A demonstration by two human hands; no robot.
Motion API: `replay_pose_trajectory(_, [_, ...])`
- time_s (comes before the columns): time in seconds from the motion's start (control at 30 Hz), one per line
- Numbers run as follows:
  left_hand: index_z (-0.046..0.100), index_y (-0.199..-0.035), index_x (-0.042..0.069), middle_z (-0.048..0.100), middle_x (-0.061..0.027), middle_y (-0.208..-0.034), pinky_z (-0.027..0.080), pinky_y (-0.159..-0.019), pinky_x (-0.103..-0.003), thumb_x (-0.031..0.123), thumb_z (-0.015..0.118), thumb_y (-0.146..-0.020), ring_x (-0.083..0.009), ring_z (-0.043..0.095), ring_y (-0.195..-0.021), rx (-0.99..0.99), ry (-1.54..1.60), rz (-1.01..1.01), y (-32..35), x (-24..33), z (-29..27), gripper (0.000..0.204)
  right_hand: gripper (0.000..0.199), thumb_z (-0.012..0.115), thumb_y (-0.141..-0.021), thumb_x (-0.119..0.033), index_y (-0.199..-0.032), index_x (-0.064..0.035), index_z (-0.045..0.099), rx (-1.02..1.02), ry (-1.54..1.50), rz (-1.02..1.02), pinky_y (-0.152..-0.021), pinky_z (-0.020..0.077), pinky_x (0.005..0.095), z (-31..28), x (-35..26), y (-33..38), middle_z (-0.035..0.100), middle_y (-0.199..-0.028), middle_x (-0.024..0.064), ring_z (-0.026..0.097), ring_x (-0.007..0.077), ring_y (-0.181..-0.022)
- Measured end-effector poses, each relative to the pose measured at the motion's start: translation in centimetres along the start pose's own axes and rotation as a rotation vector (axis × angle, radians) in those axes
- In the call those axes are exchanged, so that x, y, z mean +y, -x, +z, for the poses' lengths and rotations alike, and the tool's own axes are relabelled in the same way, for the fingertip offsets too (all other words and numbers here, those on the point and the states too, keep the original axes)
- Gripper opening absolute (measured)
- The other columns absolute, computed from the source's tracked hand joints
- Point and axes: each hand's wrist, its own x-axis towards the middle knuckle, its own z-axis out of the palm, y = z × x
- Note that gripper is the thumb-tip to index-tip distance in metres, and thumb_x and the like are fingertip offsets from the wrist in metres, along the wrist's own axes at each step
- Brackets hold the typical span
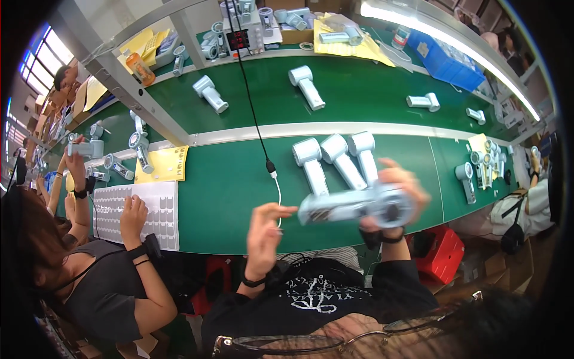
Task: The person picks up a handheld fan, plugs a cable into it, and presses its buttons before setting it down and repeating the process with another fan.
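A light blue handheld fan (344, 206), blurred by motion, lies sideways in front of me above the green table. My right hand (406, 185) is closed around its round head. Pointing left, the fan's handle ends just beside my left hand (263, 233). That hand's index finger stretches toward the handle end, and it seems to hold nothing; whether the fingertip touches the fan I cannot tell. Just beyond, three similar fans (339, 152) lie side by side, heads away from me. A white cable (278, 194) hangs from a black cord behind my left fingers.
A conveyor (257, 90) with spaced-out fans runs behind a metal rail (239, 136). On the left, a co-worker's hand (133, 215) is over a white sheet of grey stickers (170, 209). A red stool (439, 254) stands right. Fans sit at another station (487, 161). A blue bin (439, 60) is behind.
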Motion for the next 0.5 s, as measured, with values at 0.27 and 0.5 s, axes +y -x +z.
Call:
replay_pose_trajectory(0.27, [0.047, -0.068, -0.004, 0.049, -0.0198, -0.117, 0.046, -0.085, -0.034, 0.025, 0.039, -0.101, -0.0256, 0.057, -0.100, 0.064, -0.379, 0.106, -0.3, -1.3, -2.6, 0.044, 0.059, 0.058, -0.084, -0.051, -0.113, -0.0008, 0.043, 0.198, -0.185, 0.028, -0.077, 0.0458, 0.0409, -9.4, -4.0, -6.0, 0.052, -0.089, 0.0119, 0.053, 0.0207, -0.075])
replay_pose_trajectory(0.5, [0.045, -0.065, -0.004, 0.051, -0.0204, -0.118, 0.046, -0.084, -0.033, 0.018, 0.041, -0.099, -0.0259, 0.056, -0.099, 0.012, -0.364, 0.056, -0.8, -2.2, -1.0, 0.041, 0.059, 0.072, -0.076, -0.036, -0.112, -0.0012, 0.041, 0.433, -0.008, -0.180, -0.104, 0.0342, 0.0557, -8.7, -7.7, -7.0, 0.051, -0.090, 0.0108, 0.052, 0.0190, -0.075])
